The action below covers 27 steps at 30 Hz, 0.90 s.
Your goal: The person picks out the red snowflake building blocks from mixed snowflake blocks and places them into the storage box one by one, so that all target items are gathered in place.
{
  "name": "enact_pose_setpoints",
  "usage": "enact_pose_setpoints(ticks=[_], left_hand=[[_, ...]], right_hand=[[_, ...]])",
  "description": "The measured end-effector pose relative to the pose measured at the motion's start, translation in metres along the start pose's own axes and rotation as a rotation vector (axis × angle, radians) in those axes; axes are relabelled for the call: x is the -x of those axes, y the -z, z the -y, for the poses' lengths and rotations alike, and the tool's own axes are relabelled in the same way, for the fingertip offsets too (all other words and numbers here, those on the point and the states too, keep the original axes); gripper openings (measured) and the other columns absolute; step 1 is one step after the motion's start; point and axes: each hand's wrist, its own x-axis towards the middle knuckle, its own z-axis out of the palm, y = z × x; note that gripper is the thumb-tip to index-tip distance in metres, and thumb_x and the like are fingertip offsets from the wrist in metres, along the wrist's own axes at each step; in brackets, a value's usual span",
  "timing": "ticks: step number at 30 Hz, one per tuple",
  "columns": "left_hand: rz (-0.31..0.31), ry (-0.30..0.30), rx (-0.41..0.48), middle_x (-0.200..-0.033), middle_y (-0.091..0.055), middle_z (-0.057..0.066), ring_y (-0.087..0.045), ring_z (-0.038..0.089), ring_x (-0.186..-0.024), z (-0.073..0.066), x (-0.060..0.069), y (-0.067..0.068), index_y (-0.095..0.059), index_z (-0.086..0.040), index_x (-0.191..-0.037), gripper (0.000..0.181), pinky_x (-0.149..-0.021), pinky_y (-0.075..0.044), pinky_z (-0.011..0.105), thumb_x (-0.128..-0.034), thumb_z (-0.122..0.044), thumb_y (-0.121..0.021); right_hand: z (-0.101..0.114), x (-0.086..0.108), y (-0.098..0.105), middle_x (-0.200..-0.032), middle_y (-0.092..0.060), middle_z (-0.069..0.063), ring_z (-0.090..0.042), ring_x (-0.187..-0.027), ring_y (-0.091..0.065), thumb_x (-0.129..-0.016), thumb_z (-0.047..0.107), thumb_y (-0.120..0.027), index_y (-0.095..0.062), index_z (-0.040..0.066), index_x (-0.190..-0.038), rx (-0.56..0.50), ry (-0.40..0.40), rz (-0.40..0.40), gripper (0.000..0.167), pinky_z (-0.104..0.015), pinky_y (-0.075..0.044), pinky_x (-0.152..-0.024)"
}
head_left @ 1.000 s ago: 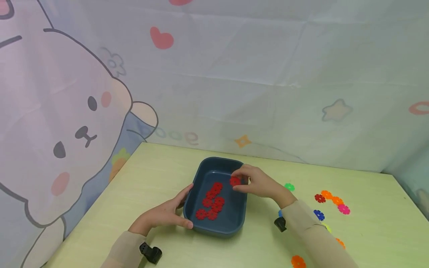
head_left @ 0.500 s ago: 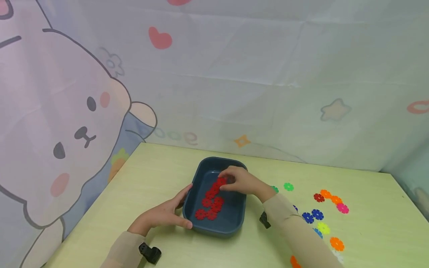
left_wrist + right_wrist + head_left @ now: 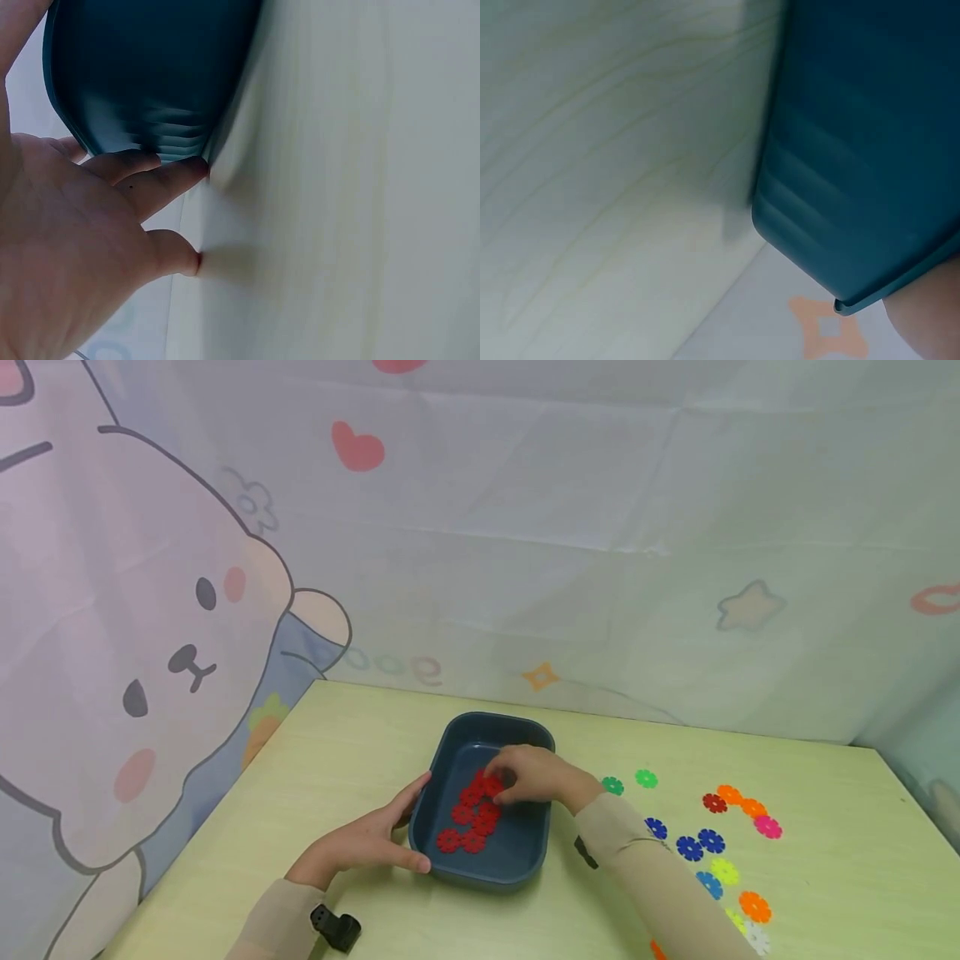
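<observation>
A dark blue plastic bin [image 3: 517, 852] stands on the table, with several red flower-shaped discs [image 3: 474, 841] lying inside. My left hand [image 3: 367, 843] rests against its left side, the thumb at the near left corner. In the left wrist view the extended fingers [image 3: 172, 180] touch the bin's outer wall [image 3: 150, 82]. Inside the bin, my right hand [image 3: 532, 774] holds a red flower-shaped disc [image 3: 492, 786] at the upper end of the red group, between curled thumb and fingers. The right wrist view shows mainly the bin's outer wall [image 3: 855, 165]; the right fingertips are hidden there.
Loose flower-shaped discs lie on the table to the right: green [image 3: 646, 778], dark red [image 3: 715, 802], orange [image 3: 754, 907], pink [image 3: 767, 827], dark blue [image 3: 690, 848], yellow [image 3: 724, 871] and white [image 3: 757, 937]. A printed cloth backdrop [image 3: 525, 568] hangs behind the table [image 3: 375, 710].
My right hand has moved left and nearer within the bin, bringing the red disc to the other red ones. More discs on the right are uncovered. My left hand stays at the bin.
</observation>
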Motion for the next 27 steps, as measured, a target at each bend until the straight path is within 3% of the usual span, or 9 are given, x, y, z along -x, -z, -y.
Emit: enact_pose_setpoints(ticks=[7, 15, 23, 27], left_hand=[[0.004, -0.002, 0.013, -0.161, -0.005, 0.015, -0.014, 0.038, -0.146, -0.0032, 0.0019, 0.0006, 0.007, -0.021, -0.156, 0.115, -0.114, -0.019, 0.057, -0.0807, -0.033, -0.079], [0.005, -0.003, 0.019, -0.161, -0.004, 0.014, -0.013, 0.038, -0.146, -0.0002, 0.0019, 0.0008, 0.007, -0.022, -0.156, 0.115, -0.114, -0.019, 0.057, -0.0808, -0.033, -0.079], [0.007, -0.007, 0.021, -0.161, -0.003, 0.014, -0.012, 0.038, -0.146, -0.0004, 0.0018, 0.0008, 0.007, -0.021, -0.156, 0.114, -0.114, -0.018, 0.057, -0.0812, -0.032, -0.079], [0.003, -0.008, 0.018, -0.161, -0.004, 0.014, -0.013, 0.038, -0.146, -0.0004, 0.0021, 0.0009, 0.007, -0.021, -0.156, 0.114, -0.114, -0.018, 0.057, -0.0812, -0.031, -0.079]], right_hand=[[0.0013, -0.0037, -0.003, -0.103, -0.066, 0.002, -0.014, -0.089, -0.058, -0.08, 0.025, -0.078, -0.072, 0.014, -0.109, 0.086, -0.027, 0.049, 0.032, -0.032, -0.049, -0.079], [0.0005, -0.0082, -0.007, -0.094, -0.066, 0.009, -0.01, -0.084, -0.058, -0.08, 0.023, -0.077, -0.073, 0.019, -0.1, 0.134, -0.069, 0.093, 0.02, -0.032, -0.049, -0.078], [-0.0008, -0.0063, -0.0056, -0.091, -0.064, 0.007, -0.01, -0.081, -0.055, -0.083, 0.023, -0.075, -0.073, 0.017, -0.105, 0.069, -0.034, 0.062, 0.023, -0.03, -0.048, -0.074], [-0.0036, -0.0028, -0.0039, -0.097, -0.066, 0.004, -0.011, -0.085, -0.056, -0.084, 0.021, -0.073, -0.072, 0.013, -0.107, -0.025, 0.021, 0.009, 0.025, -0.028, -0.048, -0.076]])
